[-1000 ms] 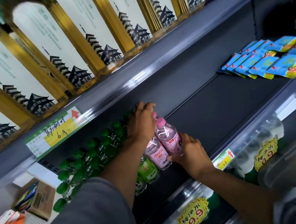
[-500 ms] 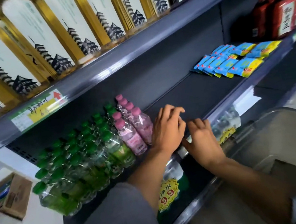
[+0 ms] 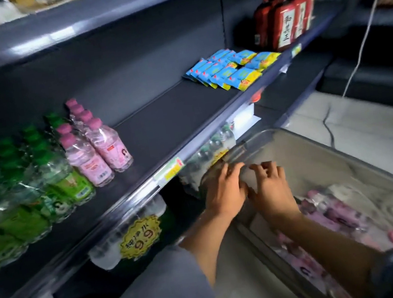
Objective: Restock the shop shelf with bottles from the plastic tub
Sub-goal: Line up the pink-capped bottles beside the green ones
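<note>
**Two empty hands at the tub, pink bottles waiting below**

Two hands are seen side by side at the near rim of the clear plastic tub (image 3: pixel 260 138). The left hand (image 3: pixel 225 190) and the right hand (image 3: pixel 272 188) are both loosely spread, and nothing is held in either. Pink-capped bottles in the tub (image 3: pixel 328 207) are seen lying on their sides, blurred. On the shelf (image 3: pixel 173 124), pink bottles on the shelf (image 3: pixel 102 148) are stood upright in two short rows, just beside the green-capped bottles (image 3: pixel 28 180); bare shelf is left to their right, before the blue snack packets (image 3: pixel 229 71).

The bottles are judged light, thin-walled plastic, likely to dent under a hard squeeze and slippery where the label film is glossy. Each is best taken round the body just under the shoulder, or by the neck below the cap, and set down upright.
</note>
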Demonstrator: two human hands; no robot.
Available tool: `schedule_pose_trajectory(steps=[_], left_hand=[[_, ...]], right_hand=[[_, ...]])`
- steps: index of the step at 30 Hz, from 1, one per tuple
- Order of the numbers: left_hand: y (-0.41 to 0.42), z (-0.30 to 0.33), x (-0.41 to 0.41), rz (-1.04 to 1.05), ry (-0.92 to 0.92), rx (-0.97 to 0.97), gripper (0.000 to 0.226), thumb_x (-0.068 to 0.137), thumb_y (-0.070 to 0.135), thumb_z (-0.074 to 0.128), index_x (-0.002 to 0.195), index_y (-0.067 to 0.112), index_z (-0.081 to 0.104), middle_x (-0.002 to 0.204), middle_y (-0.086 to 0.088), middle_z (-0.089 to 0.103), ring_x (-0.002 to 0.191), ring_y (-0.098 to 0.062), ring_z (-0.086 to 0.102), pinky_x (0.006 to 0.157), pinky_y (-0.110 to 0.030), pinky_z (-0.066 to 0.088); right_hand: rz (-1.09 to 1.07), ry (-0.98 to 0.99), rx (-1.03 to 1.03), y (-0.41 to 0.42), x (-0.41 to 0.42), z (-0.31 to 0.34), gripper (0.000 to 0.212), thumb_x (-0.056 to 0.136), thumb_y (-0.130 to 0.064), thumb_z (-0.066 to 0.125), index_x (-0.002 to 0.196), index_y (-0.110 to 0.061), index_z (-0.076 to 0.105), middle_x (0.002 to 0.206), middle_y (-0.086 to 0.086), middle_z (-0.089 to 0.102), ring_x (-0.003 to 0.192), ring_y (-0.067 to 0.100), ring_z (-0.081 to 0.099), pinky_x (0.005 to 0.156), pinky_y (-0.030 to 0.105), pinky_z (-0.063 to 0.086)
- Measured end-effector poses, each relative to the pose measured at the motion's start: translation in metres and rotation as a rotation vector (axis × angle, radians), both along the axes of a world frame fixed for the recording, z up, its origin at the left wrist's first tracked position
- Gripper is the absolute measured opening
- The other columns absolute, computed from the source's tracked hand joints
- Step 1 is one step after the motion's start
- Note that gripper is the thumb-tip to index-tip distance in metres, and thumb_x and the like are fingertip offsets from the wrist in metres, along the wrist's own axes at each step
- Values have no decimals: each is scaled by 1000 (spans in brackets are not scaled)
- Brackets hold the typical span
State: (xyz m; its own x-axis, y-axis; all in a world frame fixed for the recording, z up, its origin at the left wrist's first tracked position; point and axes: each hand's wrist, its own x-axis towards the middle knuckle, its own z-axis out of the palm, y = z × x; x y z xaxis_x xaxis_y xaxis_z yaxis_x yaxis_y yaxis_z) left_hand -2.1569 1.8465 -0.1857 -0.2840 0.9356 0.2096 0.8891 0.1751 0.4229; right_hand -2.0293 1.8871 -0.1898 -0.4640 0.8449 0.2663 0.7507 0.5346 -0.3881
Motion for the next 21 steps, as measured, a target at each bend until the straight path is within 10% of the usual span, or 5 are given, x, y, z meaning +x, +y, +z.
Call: schedule_pose_trajectory(steps=[9, 21], left_hand=[[24, -18, 32, -20, 128, -480, 39, 93, 40, 60, 129, 25, 55, 125, -7, 66, 115, -31, 63, 93, -39, 52], [30, -68, 123, -234, 83, -954, 36, 94, 12, 59, 130, 8, 61, 131, -14, 62, 117, -33, 62, 89, -38, 51]], right_hand=[[-179, -240, -282, 14, 90, -31, 59, 90, -33, 65, 142, -17, 44, 135, 15, 44, 124, 37, 39, 103, 48, 43], [-180, -426, -572, -13, 142, -65, 84, 87, -50, 70, 153, -16, 30, 163, 20, 13, 147, 44, 21, 116, 53, 29]])
